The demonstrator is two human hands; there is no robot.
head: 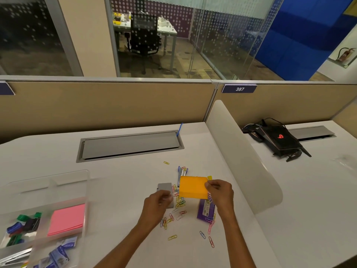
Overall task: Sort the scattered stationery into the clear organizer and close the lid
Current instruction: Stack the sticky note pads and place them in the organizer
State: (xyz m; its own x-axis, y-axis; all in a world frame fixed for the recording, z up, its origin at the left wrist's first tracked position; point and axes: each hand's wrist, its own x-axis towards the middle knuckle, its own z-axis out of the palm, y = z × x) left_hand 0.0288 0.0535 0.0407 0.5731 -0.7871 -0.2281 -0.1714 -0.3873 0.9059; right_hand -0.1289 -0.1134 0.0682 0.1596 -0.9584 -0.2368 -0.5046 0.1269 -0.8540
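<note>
Looks partly done, perhaps under halfway. Already in the clear plastic organizer (86, 213) at the lower left of the white bench (125, 180): a pink pad of sticky notes (67, 219) in one compartment, green, blue and black binder clips (23, 227) in the compartment to its left, and small blue-and-white packets (59, 254) in the nearest one. Lid (48, 180) not yet closed, seemingly tipped back behind the compartments.

Mid-transfer now: a thick orange block of sticky notes (193, 187), lifted clear of the bench and pinched at its right edge between thumb and curled fingers of the right hand (220, 192). In the left hand (160, 201), fingers curled round its near end, a small grey rectangular block (165, 187); hard to tell whether lifted or resting on the bench.

Left to sort, well apart from the organizer: many coloured wire paper clips (179, 204) strewn under and around the hands, a purple flat box (205, 209) just below the orange block, a blue-and-silver item (181, 172) behind it, too hidden to identify, and a small yellow piece (209, 178) at its far right corner.

Judging from this, most of the fiddly work lies ahead: gathering the loose clips pinch by pinch, then shutting the lid.
</note>
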